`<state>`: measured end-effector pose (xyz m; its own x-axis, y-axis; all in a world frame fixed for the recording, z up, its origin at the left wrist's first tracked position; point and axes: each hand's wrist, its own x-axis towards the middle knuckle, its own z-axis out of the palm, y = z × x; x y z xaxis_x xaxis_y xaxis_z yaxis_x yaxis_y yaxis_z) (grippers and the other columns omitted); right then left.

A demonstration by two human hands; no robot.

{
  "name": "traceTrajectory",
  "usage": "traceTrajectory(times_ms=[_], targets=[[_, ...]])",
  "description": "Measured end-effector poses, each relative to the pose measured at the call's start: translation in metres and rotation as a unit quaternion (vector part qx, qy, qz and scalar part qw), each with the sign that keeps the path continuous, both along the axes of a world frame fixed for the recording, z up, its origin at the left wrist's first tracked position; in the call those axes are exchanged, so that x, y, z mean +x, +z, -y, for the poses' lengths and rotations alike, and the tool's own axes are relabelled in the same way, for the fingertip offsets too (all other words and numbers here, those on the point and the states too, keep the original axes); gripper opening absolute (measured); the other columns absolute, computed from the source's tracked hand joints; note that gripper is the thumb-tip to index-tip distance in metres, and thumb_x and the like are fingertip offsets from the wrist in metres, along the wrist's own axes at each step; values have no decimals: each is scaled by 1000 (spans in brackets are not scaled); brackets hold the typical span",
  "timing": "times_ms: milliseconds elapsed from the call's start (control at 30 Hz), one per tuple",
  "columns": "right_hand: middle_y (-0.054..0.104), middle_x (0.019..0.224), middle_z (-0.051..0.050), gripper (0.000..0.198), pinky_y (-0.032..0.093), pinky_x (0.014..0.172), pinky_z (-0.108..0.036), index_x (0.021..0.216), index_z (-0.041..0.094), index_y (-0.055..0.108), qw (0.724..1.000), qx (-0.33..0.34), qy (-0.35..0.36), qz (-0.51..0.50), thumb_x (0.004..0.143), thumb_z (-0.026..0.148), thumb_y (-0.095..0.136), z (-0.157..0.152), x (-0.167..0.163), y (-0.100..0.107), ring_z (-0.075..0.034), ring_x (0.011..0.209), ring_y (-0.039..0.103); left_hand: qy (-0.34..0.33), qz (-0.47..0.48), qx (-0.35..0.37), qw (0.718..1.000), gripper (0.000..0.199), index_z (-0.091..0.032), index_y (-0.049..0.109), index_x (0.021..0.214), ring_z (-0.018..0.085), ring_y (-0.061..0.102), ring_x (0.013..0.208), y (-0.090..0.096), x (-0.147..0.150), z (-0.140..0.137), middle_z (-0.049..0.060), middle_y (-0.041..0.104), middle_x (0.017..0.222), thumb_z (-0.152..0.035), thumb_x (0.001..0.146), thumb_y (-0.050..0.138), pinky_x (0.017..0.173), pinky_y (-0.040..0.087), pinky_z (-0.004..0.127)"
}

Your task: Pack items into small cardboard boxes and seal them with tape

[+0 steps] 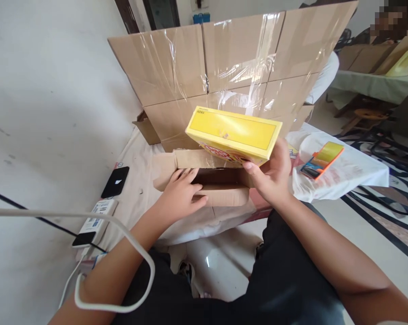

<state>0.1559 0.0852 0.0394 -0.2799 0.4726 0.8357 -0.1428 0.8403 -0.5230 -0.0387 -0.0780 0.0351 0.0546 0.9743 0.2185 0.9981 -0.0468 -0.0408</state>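
Observation:
A yellow carton with red and white print on its lower face is tilted in the air, gripped at its right end by my right hand. Below it sits a small open cardboard box, its flaps folded outward and its inside dark. My left hand rests on the left side of this box with fingers spread, the fingertips at the opening. The far side of my right hand's fingers is hidden behind the carton.
Behind the box stands a large taped cardboard sheet. An orange tape dispenser lies at the right of the cloth-covered table. A black phone and a power strip lie at the left, by the wall. A white cable loops across my left forearm. Another person sits at upper right.

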Motion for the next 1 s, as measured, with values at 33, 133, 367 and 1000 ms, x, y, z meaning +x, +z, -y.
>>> traceTrajectory(times_ms=[33,133,367,1000], targets=[[55,136,-15,65,44,110,-56,140,27,46,1000,9,-2,0,87,61,62,0,0,0,-35,135,48,-5,4,3,1000,36,-19,78,97,38,52,128,1,3,0,17,52,146,-44,92,54,112,38,58],[55,137,-14,63,45,109,-55,142,27,45,1000,29,-2,-11,89,57,62,-2,-1,0,-34,133,51,-25,17,21,999,33,-17,78,90,40,50,131,2,12,1,18,49,149,-41,92,55,112,39,58],[59,129,-11,60,48,105,-50,137,28,48,998,23,-6,-57,87,57,64,-13,0,0,-31,123,57,-30,39,27,998,32,-14,73,75,53,14,150,-4,23,-3,14,25,166,-39,89,60,119,20,70],[60,132,-14,60,43,101,-47,152,22,39,963,134,7,236,98,44,51,2,-2,14,-31,119,55,-71,8,18,997,34,-16,72,107,32,54,134,-6,20,-5,16,57,145,-38,99,47,113,42,53]])
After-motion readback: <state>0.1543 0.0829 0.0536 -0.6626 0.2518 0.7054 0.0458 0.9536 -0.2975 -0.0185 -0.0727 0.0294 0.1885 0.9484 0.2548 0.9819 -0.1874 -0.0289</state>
